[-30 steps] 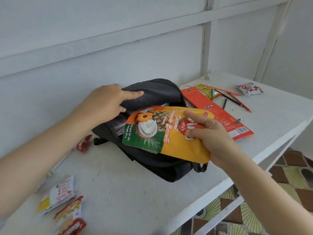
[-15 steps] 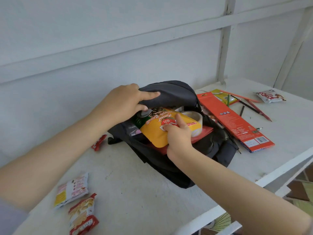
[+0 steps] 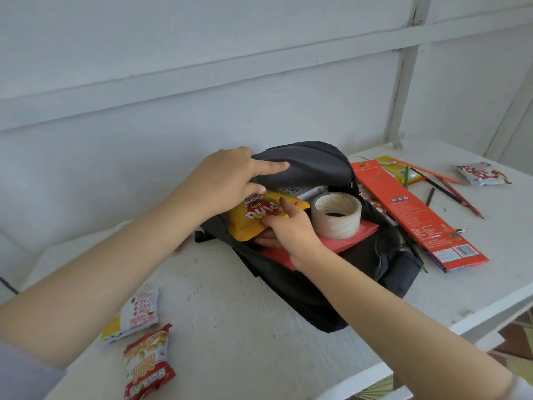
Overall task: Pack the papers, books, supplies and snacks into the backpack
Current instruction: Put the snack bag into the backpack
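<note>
L hand [image 3: 230, 180] gripped the backpack [image 3: 317, 166] flap, holding it open so R hand [image 3: 288, 230], pinching a yellow snack bag [image 3: 249, 223] w/ thumb & fingers, could tuck it in beside the tape roll [image 3: 336, 219].

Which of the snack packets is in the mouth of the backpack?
The yellow biscuit packet, pinched by the right hand inside the open backpack; the rest lie loose on the table.

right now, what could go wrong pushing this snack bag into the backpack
The tape roll sits on the red folder at the mouth, right beside the snack bag; the right hand could knock it out. The left hand alone holds the flap up; if it slips, the opening could close on the bag.
</note>
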`<state>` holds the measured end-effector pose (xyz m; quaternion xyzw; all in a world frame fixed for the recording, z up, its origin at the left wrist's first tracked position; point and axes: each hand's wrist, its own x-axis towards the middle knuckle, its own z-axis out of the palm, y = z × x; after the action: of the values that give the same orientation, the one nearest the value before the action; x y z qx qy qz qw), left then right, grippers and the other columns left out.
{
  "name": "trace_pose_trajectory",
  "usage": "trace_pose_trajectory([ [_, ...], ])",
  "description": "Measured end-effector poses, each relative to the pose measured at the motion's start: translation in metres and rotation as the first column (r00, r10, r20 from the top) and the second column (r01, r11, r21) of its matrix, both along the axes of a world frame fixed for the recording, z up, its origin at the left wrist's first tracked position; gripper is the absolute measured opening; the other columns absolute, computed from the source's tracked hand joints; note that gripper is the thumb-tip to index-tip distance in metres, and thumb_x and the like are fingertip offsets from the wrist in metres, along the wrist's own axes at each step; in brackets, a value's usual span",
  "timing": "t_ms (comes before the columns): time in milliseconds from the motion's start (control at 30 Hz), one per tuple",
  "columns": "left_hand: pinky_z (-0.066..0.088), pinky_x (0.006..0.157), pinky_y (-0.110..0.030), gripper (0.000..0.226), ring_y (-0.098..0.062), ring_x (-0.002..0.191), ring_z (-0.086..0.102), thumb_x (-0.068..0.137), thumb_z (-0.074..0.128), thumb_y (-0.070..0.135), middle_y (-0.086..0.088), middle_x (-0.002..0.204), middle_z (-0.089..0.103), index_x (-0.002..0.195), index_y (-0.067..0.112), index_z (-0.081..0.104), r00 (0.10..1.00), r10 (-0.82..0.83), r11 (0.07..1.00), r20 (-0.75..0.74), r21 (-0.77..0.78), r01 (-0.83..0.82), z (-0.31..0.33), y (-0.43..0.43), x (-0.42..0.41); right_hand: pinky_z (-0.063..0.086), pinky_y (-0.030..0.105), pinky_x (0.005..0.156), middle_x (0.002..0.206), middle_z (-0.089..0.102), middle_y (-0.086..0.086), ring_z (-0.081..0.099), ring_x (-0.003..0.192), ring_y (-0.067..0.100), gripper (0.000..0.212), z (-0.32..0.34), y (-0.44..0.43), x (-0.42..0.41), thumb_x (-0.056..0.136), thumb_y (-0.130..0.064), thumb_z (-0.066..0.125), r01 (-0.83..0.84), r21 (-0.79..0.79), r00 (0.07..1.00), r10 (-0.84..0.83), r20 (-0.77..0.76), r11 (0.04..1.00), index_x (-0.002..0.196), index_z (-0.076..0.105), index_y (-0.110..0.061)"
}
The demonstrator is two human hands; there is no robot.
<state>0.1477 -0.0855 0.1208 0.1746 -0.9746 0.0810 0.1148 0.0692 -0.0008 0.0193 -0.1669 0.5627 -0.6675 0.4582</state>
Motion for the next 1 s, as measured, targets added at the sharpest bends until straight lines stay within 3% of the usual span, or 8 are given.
trace_pose_trajectory([
  [200, 0.024, 0.059, -0.026, 0.054, -0.01, 0.066, 0.034, 0.092, 0.054, 0.031, 0.007, 0.072, 0.031, 0.136, 0.052, 0.03, 1.0, -0.01, 1.0, -0.016, 0.027, 0.01, -0.005, -0.002, -0.002, 0.058, 0.03, 0.06, 0.125, 0.055, 0.025, 0.068, 0.079, 0.028, 0.067, 0.0, -0.009, -0.003, 0.093, 0.004, 0.049, -0.056, 0.071, 0.993, 0.063, -0.098, 0.996, 0.149, 0.018, -0.012],
  [267, 0.022, 0.054, -0.026, 0.054, -0.007, 0.062, 0.03, 0.092, 0.054, 0.031, 0.007, 0.071, 0.029, 0.136, 0.052, 0.03, 1.0, -0.014, 1.0, -0.021, 0.023, 0.015, -0.005, -0.002, -0.001, 0.059, 0.029, 0.06, 0.122, 0.059, 0.022, 0.068, 0.07, 0.022, 0.061, 0.0, -0.018, -0.004, 0.093, 0.003, 0.049, -0.083, 0.09, 0.988, 0.094, -0.123, 0.992, 0.147, 0.026, -0.01],
  [500, 0.021, 0.051, -0.019, 0.053, -0.007, 0.061, 0.029, 0.092, 0.055, 0.033, 0.007, 0.07, 0.028, 0.135, 0.053, 0.031, 0.999, -0.027, 0.999, -0.027, 0.038, 0.028, -0.01, -0.004, 0.002, 0.055, 0.019, 0.051, 0.121, 0.059, 0.016, 0.063, 0.066, 0.014, 0.042, -0.002, -0.033, 0.003, 0.096, 0.001, 0.043, -0.126, 0.07, 0.977, 0.136, -0.163, 0.99, 0.138, 0.038, -0.007],
  [700, 0.028, 0.054, -0.023, 0.06, -0.011, 0.065, 0.037, 0.091, 0.054, 0.036, 0.005, 0.071, 0.034, 0.137, 0.054, 0.02, 1.0, -0.012, 1.0, -0.023, 0.008, 0.013, -0.012, -0.004, 0.004, 0.059, 0.03, 0.072, 0.135, 0.051, 0.017, 0.07, 0.08, 0.019, 0.06, -0.005, -0.023, 0.0, 0.097, -0.001, 0.04, -0.312, 0.031, 0.94, 0.314, -0.137, 0.949, 0.148, 0.016, -0.021],
  [833, 0.046, 0.065, -0.034, 0.087, -0.017, 0.068, 0.047, 0.088, 0.056, 0.041, 0.007, 0.073, 0.041, 0.137, 0.053, -0.016, 0.998, -0.043, 0.999, -0.051, 0.012, 0.043, -0.024, 0.0, 0.001, 0.053, 0.028, 0.086, 0.141, 0.046, 0.011, 0.063, 0.104, 0.024, 0.047, -0.001, 0.023, -0.007, 0.098, 0.0, 0.035, -0.374, 0.077, 0.889, 0.381, -0.253, 0.924, 0.144, 0.032, -0.012],
  [900, 0.045, 0.064, -0.033, 0.088, -0.018, 0.07, 0.052, 0.086, 0.055, 0.047, 0.007, 0.074, 0.043, 0.141, 0.048, -0.014, 0.999, -0.036, 0.999, -0.031, 0.029, 0.037, -0.032, 0.002, -0.005, 0.054, 0.025, 0.086, 0.138, 0.05, 0.009, 0.063, 0.104, 0.019, 0.041, 0.0, 0.055, -0.016, 0.098, -0.001, 0.037, -0.369, 0.098, 0.876, 0.381, -0.295, 0.924, 0.139, 0.042, -0.008],
  [1000, 0.043, 0.077, -0.032, 0.089, -0.022, 0.101, 0.053, 0.077, 0.041, 0.072, 0.0, 0.107, 0.051, 0.146, 0.04, -0.006, 0.994, 0.065, 0.997, 0.083, 0.035, -0.068, -0.049, 0.005, -0.015, 0.055, 0.026, 0.085, 0.12, 0.065, 0.005, 0.068, 0.097, 0.017, 0.029, 0.007, 0.104, -0.032, 0.098, -0.005, 0.043, -0.348, 0.117, 0.877, 0.367, -0.311, 0.93, 0.121, 0.06, -0.012],
])
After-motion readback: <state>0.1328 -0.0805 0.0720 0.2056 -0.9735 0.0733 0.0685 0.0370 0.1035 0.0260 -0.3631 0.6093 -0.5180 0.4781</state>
